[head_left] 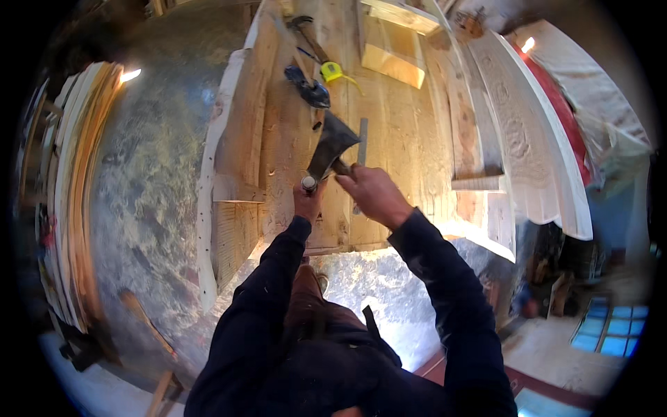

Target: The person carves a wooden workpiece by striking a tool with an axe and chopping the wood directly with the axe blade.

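The right hand (375, 196) held an axe (334, 139) over the near half of the table (406, 132), fingers clamped on its haft close under the dark head. The wide edge pointed up and away, while the narrow back of the head stood just beside the round, pale end of a handle (308, 183) (whether the two touched, I could not tell). That handle stood in the left hand (307, 204), its fingers closed around it, though partly hidden from above; what lay at its lower end was out of sight.

A grey ruler (363, 130) lay on the boards to the right of the axe head, partly covered by the right hand. Farther off lay a glossy dark thing (307, 88), its kind unclear, then a yellow tape (331, 70) and a hammer (315, 45) beyond it. A block (396, 64) of pale wood rested at the far right.
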Tool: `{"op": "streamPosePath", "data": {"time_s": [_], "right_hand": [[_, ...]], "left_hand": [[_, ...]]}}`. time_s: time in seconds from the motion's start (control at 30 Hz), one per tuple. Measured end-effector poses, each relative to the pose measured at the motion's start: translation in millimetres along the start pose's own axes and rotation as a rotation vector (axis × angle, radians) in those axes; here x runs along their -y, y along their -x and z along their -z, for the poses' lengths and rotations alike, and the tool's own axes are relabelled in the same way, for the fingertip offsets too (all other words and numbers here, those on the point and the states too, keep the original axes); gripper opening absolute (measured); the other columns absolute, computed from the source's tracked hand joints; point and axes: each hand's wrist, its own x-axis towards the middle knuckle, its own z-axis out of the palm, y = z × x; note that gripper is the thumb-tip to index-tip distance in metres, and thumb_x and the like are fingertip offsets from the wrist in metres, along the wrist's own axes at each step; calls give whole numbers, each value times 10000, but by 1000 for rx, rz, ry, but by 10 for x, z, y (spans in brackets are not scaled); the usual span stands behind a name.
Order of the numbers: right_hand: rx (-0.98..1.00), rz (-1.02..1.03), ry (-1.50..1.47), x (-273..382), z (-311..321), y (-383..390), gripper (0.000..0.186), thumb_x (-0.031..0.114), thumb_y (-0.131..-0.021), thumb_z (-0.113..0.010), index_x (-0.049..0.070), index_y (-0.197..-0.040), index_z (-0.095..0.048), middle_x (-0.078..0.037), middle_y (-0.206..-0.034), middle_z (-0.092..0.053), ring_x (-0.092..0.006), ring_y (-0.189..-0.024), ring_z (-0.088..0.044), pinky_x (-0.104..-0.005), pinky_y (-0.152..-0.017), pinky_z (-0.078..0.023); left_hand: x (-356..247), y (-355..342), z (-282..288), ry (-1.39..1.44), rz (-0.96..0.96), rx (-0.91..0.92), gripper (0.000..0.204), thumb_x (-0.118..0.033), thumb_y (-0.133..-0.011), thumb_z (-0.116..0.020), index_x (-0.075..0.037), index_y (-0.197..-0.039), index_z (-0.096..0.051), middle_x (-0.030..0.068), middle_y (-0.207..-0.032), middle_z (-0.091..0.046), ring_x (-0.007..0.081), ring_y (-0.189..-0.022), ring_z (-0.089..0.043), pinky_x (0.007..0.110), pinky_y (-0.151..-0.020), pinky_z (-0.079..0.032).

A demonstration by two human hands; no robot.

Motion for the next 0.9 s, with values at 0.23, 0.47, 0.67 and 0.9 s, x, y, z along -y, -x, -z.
{"op": "streamPosePath", "data": {"time_s": [0.23,0.47,0.67,0.9], "right_hand": [[-305,-7,-633,777,748,-310,299,293,-1013,-595,13,-908,-599,-15,-586,-525,-87,-470,-513,-270,-433,-386],[44,-210,-261,144,-133,184,314,310,-979,-624,-3,-1002,-625,-234,-718,-631,-387,-685,-670,-448,-589,-489],[-120,-582,-434,113,-110,1164,318,296,-959,-645,-21,-953,-620,-235,-702,-615,-428,-687,-645,-472,-603,-493],[30,-685,-269,-507,-1088,2968,363,340,-961,-637,-14,-878,-630,-125,-559,-586,-224,-454,-619,-359,-456,-487]], "left_hand": [[-51,-15,86,-78,139,7,404,-241,-930,-762,-119,-629,-523,-101,-602,-479,17,-561,-438,245,-497,-334],[153,35,149,-11,109,14,347,-258,-922,-763,-86,-686,-575,-49,-621,-549,35,-559,-503,249,-488,-366],[-543,-336,323,181,488,105,424,-270,-962,-703,-182,-639,-443,-77,-566,-376,59,-456,-329,263,-438,-222],[-648,-382,248,191,389,-87,425,-226,-934,-731,-191,-674,-397,-67,-529,-318,71,-408,-273,275,-399,-206]]}}
